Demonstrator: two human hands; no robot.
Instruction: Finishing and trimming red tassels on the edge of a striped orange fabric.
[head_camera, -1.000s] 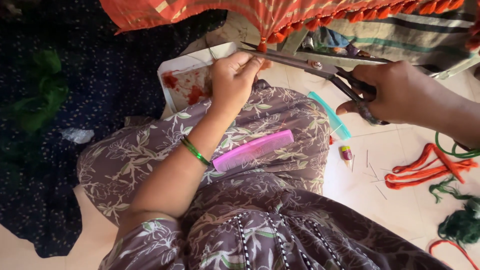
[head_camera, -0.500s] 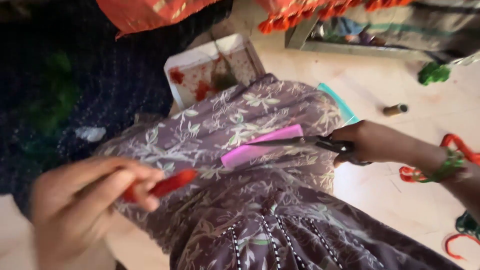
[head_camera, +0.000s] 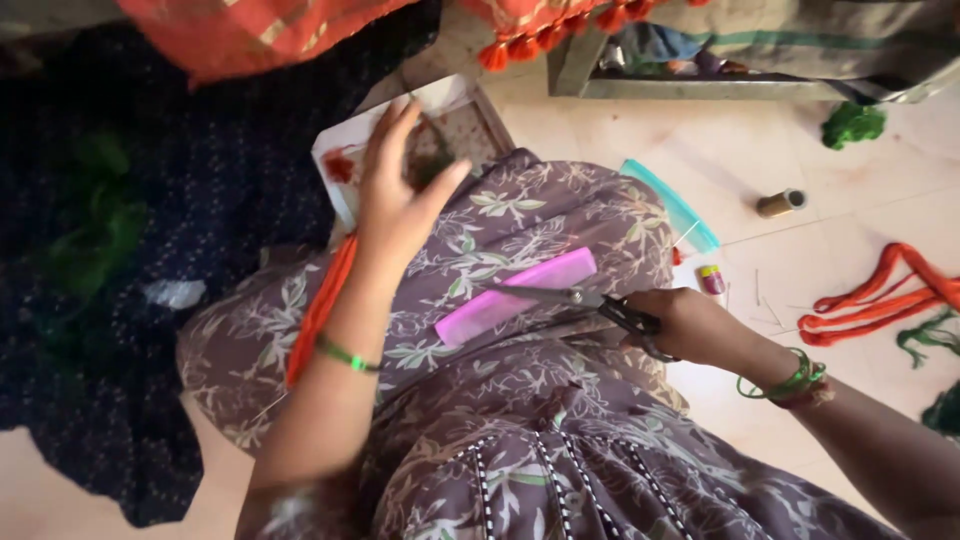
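My left hand (head_camera: 398, 195) is stretched forward with fingers apart over a white tray (head_camera: 340, 150) that holds red scraps; it holds nothing. An orange-red strip of yarn (head_camera: 320, 305) lies on my left knee beside that forearm. My right hand (head_camera: 685, 325) rests on my lap and grips black-handled scissors (head_camera: 590, 303), blades pointing left and nearly closed. A pink comb (head_camera: 515, 295) lies on the purple flowered dress just beyond the blades.
A turquoise comb (head_camera: 672, 205) lies by my right knee. On the pale floor are a small thread spool (head_camera: 781, 203), orange-red yarn loops (head_camera: 880, 295) and green yarn (head_camera: 852, 123). Orange cloth with tassels (head_camera: 510, 45) hangs at the top. Dark blue fabric (head_camera: 130, 250) covers the left.
My left hand has put down the red strip and reached forward over the tray. My right hand has lowered the scissors from the tassels to my lap.
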